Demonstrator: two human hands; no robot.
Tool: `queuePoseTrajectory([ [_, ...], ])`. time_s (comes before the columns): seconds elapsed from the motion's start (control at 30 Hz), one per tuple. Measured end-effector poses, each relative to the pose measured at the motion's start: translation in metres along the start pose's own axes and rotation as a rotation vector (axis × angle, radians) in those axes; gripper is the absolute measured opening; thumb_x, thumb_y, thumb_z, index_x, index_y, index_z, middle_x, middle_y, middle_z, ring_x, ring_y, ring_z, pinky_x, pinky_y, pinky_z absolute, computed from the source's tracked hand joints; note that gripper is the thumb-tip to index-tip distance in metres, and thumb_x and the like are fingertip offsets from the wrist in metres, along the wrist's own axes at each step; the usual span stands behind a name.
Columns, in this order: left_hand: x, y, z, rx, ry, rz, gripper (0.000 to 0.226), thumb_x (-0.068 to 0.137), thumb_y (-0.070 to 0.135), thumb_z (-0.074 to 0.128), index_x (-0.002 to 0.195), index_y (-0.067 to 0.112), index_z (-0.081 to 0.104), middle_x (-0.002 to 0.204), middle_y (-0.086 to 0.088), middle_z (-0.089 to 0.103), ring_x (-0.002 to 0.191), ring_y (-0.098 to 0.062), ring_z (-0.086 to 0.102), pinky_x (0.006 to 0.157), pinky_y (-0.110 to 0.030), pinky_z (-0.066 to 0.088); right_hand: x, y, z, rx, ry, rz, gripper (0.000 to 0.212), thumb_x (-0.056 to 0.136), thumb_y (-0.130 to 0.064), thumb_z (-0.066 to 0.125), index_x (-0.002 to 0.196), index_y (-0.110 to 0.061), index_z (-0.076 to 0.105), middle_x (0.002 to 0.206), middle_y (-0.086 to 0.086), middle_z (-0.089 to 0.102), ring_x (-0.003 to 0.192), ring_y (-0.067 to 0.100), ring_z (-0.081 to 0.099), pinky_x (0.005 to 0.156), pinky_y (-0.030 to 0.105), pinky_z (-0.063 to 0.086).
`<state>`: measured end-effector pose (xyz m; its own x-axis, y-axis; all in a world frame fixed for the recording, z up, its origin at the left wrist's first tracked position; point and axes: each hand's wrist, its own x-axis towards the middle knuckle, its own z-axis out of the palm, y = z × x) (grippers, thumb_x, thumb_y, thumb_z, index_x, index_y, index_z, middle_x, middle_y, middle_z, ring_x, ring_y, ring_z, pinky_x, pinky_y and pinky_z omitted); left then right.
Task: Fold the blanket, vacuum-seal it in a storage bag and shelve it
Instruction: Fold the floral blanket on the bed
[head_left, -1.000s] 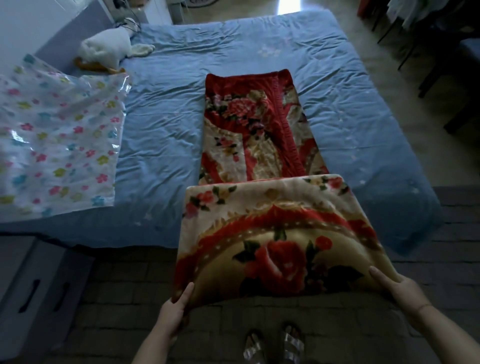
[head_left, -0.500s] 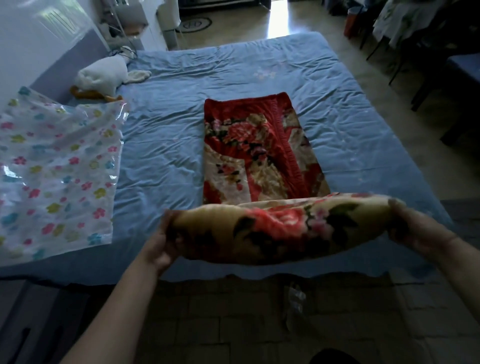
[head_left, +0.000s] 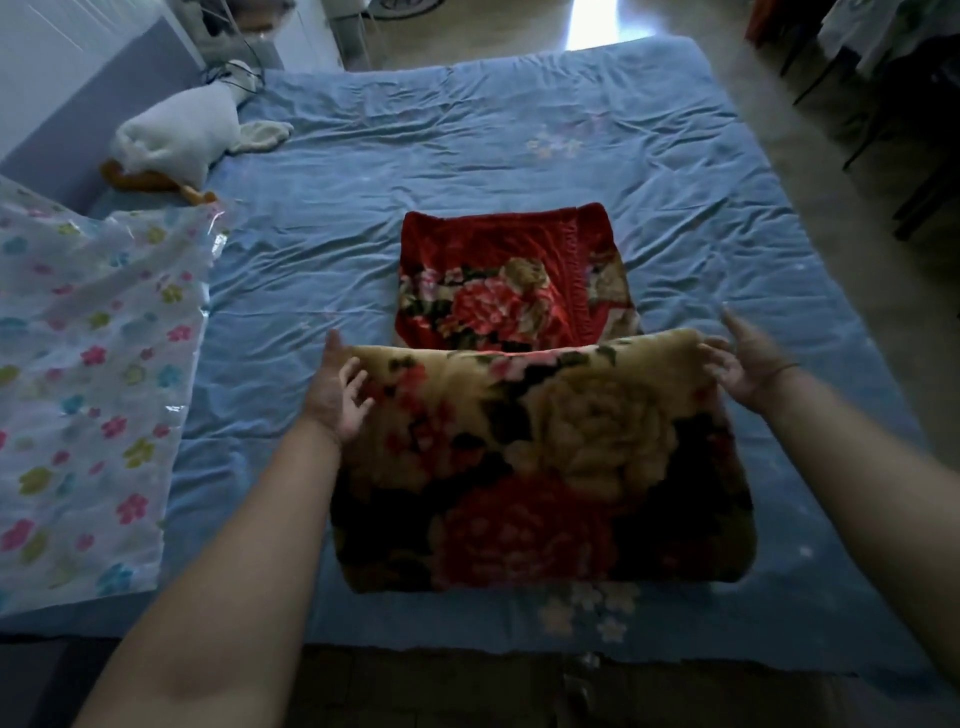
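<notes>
Nearest you, a dark strip of floor (head_left: 441, 691) runs along the foot of the bed (head_left: 322, 218). Your two bare forearms reach out over the bed's blue sheet, one on each side of the blanket (head_left: 545, 467).

The blanket lies on the bed in front of you, folded over on itself. Its near half is a thick cream, red and dark floral layer on top. Past the fold's far edge a narrower red floral part lies flat on the sheet.

Your left hand (head_left: 335, 397) is at the far left corner of that top layer. Its fingers (head_left: 358, 382) are spread and loose, resting against the blanket's edge and grasping nothing, with the thumb up. Your right hand (head_left: 748, 366) is at the far right corner. It too is released, fingers splayed with their tips at the blanket's edge and the thumb pointing away from you. You cannot tell whether those tips actually touch the pile. A thin band (head_left: 779, 370) circles that wrist.

To your left, well apart from the blanket, the bag (head_left: 88, 389) lies flat on the bed, clear plastic printed with small coloured flowers. Beyond it, near the far left corner of the bed, sits a white plush (head_left: 176, 137) with orange parts. Farther still, light falls on the pale floor past the bed, and dark furniture (head_left: 904, 119) stands at the far right.
</notes>
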<state>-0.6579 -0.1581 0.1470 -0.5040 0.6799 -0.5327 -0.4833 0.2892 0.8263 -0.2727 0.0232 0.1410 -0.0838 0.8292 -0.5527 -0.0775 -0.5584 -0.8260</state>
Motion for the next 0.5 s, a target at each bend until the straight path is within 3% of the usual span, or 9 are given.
queuePoseTrajectory([
  [0.03, 0.007, -0.009, 0.007, 0.160, 0.026, 0.072, 0.090, 0.082, 0.075, 0.047, 0.151, 0.022, 0.023, 0.143, 0.000, 0.041, 0.130, -0.016, 0.043, 0.109, -0.037, 0.031, 0.012, 0.007, 0.009, -0.148, 0.019, -0.043, 0.058, 0.084, -0.059, 0.056, 0.124, -0.018, 0.041, 0.105, 0.012, 0.047, 0.079, 0.014, 0.051, 0.071, 0.029, 0.043],
  [0.1, 0.017, -0.040, 0.016, 0.709, 0.022, 0.214, 0.122, 0.061, 0.087, 0.054, 0.154, 0.021, 0.012, 0.153, -0.006, 0.034, 0.138, -0.022, 0.037, 0.117, -0.042, 0.025, 0.023, 0.034, 0.027, -0.596, 0.087, -0.169, 0.089, 0.073, -0.060, 0.068, 0.141, -0.011, 0.035, 0.130, 0.016, 0.048, 0.111, 0.026, 0.054, 0.093, 0.038, 0.043],
  [0.17, 0.011, -0.089, 0.019, 1.272, -0.016, 0.336, 0.112, 0.068, 0.088, 0.036, 0.155, 0.021, 0.011, 0.160, -0.007, 0.016, 0.147, -0.024, 0.014, 0.118, -0.043, 0.006, 0.010, 0.082, 0.051, -1.021, 0.044, -0.319, 0.089, 0.078, -0.060, 0.056, 0.148, -0.015, 0.026, 0.150, 0.016, 0.031, 0.139, 0.028, 0.030, 0.113, 0.042, 0.021],
  [0.23, -0.007, -0.140, 0.021, 1.611, -0.173, 0.423, 0.102, 0.076, 0.088, 0.016, 0.154, 0.023, 0.013, 0.161, -0.008, 0.013, 0.147, -0.026, 0.008, 0.113, -0.052, 0.002, -0.023, 0.137, 0.071, -1.345, -0.121, -0.457, 0.088, 0.075, -0.073, 0.038, 0.150, -0.030, 0.019, 0.158, 0.007, 0.014, 0.146, 0.025, 0.008, 0.114, 0.045, -0.001],
  [0.27, -0.010, -0.165, 0.020, 1.694, -0.243, 0.427, 0.098, 0.079, 0.086, 0.012, 0.154, 0.023, 0.015, 0.160, -0.010, 0.015, 0.147, -0.029, 0.011, 0.111, -0.058, 0.005, -0.030, 0.168, 0.074, -1.459, -0.198, -0.520, 0.087, 0.075, -0.078, 0.031, 0.149, -0.035, 0.016, 0.159, 0.005, 0.010, 0.146, 0.025, 0.004, 0.112, 0.049, -0.006],
  [0.33, -0.003, -0.194, 0.014, 1.784, -0.282, 0.397, 0.094, 0.081, 0.084, 0.012, 0.153, 0.023, 0.018, 0.160, -0.011, 0.017, 0.146, -0.034, 0.016, 0.111, -0.064, 0.008, -0.036, 0.211, 0.074, -1.632, -0.211, -0.583, 0.083, 0.080, -0.081, 0.021, 0.149, -0.037, 0.018, 0.159, 0.006, 0.012, 0.145, 0.029, 0.007, 0.110, 0.059, -0.001],
  [0.43, 0.028, -0.202, 0.017, 1.831, -0.297, 0.301, 0.092, 0.082, 0.084, 0.010, 0.152, 0.026, 0.022, 0.160, -0.010, 0.019, 0.146, -0.032, 0.016, 0.111, -0.064, 0.002, -0.013, 0.227, 0.078, -1.727, -0.150, -0.479, 0.080, 0.083, -0.079, 0.016, 0.149, -0.035, 0.023, 0.158, 0.007, 0.019, 0.144, 0.032, 0.014, 0.108, 0.064, 0.007],
  [0.5, 0.050, -0.206, 0.023, 1.872, -0.261, 0.314, 0.091, 0.081, 0.084, 0.006, 0.154, 0.029, 0.014, 0.162, -0.007, 0.010, 0.148, -0.030, 0.007, 0.112, -0.062, -0.005, 0.009, 0.230, 0.085, -1.758, -0.137, -0.445, 0.078, 0.084, -0.079, 0.015, 0.148, -0.036, 0.024, 0.157, 0.006, 0.022, 0.144, 0.032, 0.016, 0.108, 0.064, 0.008],
])
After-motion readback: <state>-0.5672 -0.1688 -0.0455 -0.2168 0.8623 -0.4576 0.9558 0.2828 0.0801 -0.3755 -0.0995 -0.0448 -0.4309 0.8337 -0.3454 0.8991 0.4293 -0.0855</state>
